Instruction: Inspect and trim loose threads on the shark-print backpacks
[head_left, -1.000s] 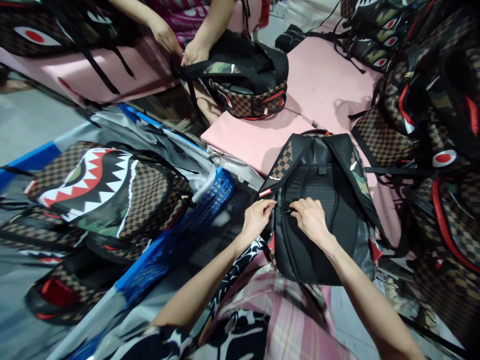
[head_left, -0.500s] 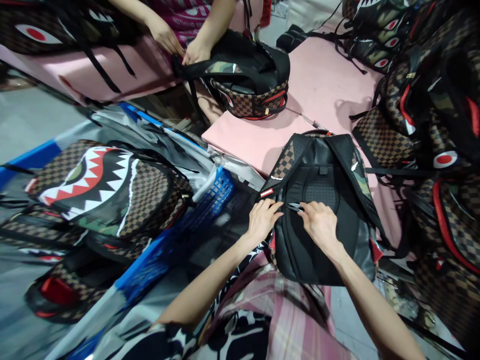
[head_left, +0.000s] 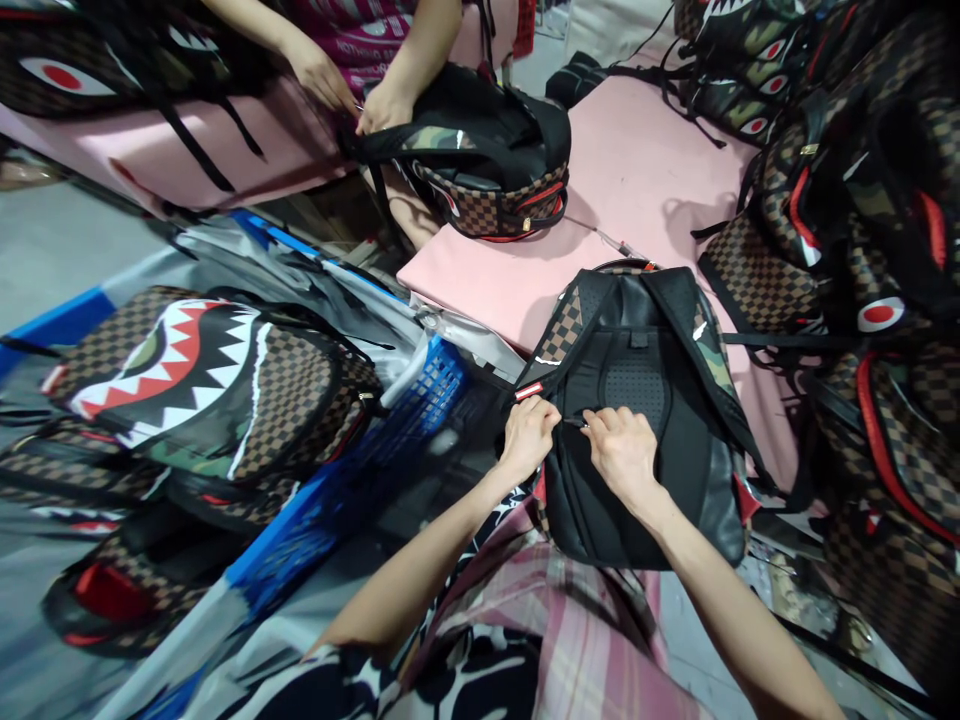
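Observation:
A black backpack (head_left: 630, 515) lies back side up before me, partly on the pink table, its shoulder straps running upward. My right hand (head_left: 621, 448) is closed around small metal thread snips (head_left: 576, 422), whose blades point left over the back panel. At the bag's left edge, just below a red-and-white tag (head_left: 529, 391), my left hand (head_left: 529, 434) is closed with thumb and finger pinched together. Whatever it pinches is too small to make out. The snips' tips are close to the left fingertips.
Across the pink table (head_left: 622, 150), a co-worker's hands (head_left: 386, 105) work on another backpack (head_left: 487, 160). A blue-edged bin (head_left: 442, 365) at left holds checkered shark-mouth backpacks (head_left: 195, 375). More checkered bags (head_left: 765, 275) are piled on the right.
My right hand has moved slightly left and down with the snips, bringing them nearer to my left hand. The snips' blades show less than before. My left hand stays pinched.

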